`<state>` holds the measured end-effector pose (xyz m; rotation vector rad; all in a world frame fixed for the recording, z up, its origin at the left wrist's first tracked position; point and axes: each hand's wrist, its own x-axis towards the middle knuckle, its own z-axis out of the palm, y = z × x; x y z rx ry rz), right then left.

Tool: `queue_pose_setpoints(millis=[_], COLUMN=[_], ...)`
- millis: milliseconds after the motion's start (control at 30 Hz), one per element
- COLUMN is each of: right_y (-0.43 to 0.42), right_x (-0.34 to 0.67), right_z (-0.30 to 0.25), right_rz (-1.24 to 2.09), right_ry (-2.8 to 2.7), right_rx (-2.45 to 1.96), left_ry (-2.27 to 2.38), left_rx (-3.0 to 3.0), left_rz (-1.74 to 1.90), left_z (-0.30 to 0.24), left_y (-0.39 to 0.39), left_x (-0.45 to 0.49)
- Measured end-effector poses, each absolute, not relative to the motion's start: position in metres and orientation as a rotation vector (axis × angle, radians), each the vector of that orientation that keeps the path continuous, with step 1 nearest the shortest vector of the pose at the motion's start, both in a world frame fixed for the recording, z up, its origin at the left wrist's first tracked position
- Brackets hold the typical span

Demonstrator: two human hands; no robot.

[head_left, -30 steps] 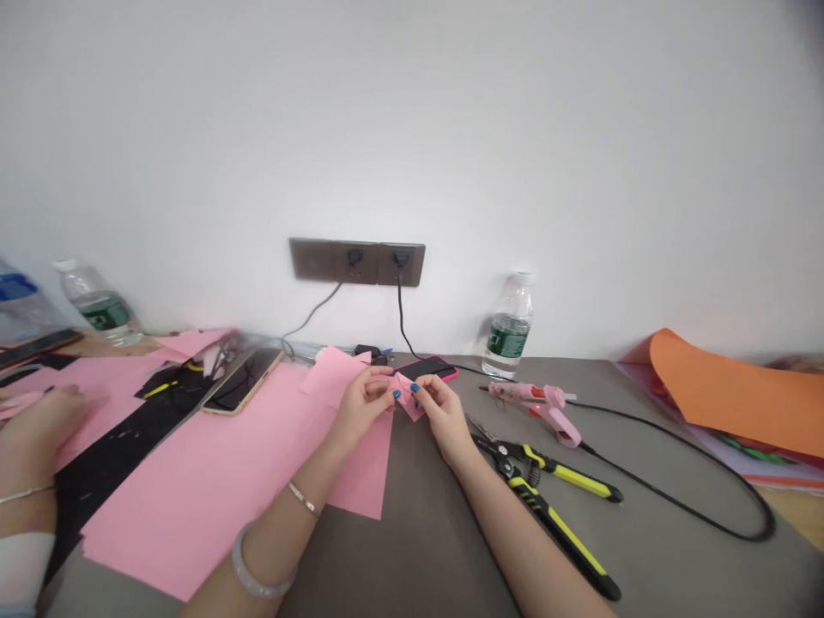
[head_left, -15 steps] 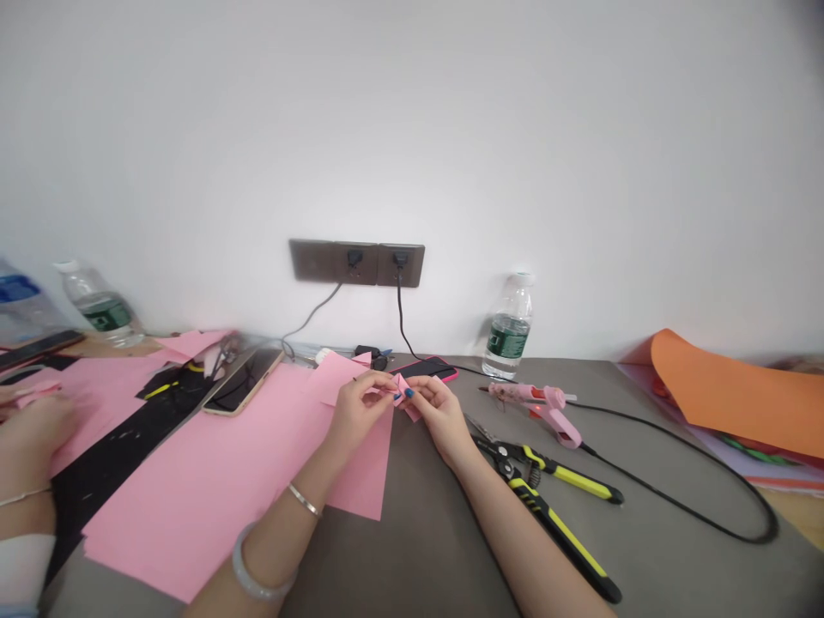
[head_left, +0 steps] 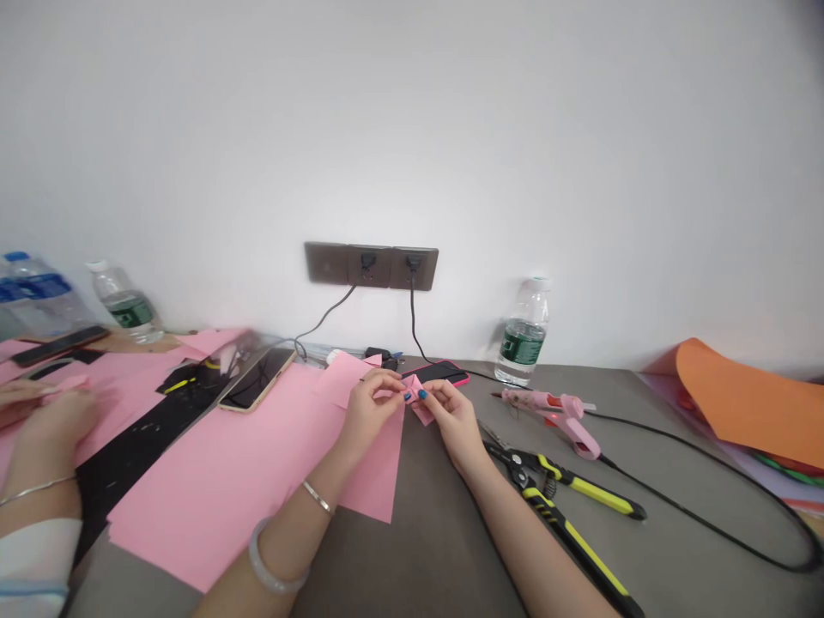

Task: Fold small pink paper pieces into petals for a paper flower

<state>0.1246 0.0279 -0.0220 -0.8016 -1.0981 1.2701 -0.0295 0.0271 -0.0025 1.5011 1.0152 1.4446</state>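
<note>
Between my fingertips is a small folded piece of pink paper [head_left: 413, 388], held up over the table. My left hand [head_left: 370, 410] pinches it from the left, and my right hand [head_left: 452, 421] from the right; both are closed on it. Large sheets of pink paper [head_left: 238, 468] lie beneath and left of my left forearm. A smaller pink piece [head_left: 341, 378] rests on them just behind my left hand. Past my fingers lies a dark phone with a pink edge [head_left: 441, 372], partly covered by them.
Right of my right forearm are black-and-yellow pliers [head_left: 585, 493] and a corded pink glue gun [head_left: 547, 403]. A water bottle [head_left: 523, 335] stands by the wall. Orange paper [head_left: 753, 403] lies far right. Another phone [head_left: 257, 380] rests on the left. A co-worker's hands [head_left: 57, 412] hold pink paper.
The whole view has shifted, so things sit slightly further right. Both hands keep their pinch on the folded paper, whose faces look slightly different now.
</note>
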Motion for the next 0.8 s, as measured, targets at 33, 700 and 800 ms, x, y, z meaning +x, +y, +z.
queue_pose_setpoints(millis=[33, 700, 800], right_y=[0.0277, 0.0290, 0.0293], right_x=[0.1249, 0.1259, 0.1256], right_z=[-0.0216, -0.0203, -0.0208], right_rz=[1.268, 1.132, 1.116], right_ry=[-1.100, -1.156, -1.167], right_rx=[-0.803, -0.854, -0.842], left_ry=[1.009, 1.006, 1.042], left_rx=[1.481, 1.449, 1.479], left_rz=[1.434, 1.386, 1.362], left_z=[-0.0030, -0.0029, -0.0029], left_y=[0.0275, 0.0268, 0.0263], left_x=[-0.0298, -0.0259, -0.0259])
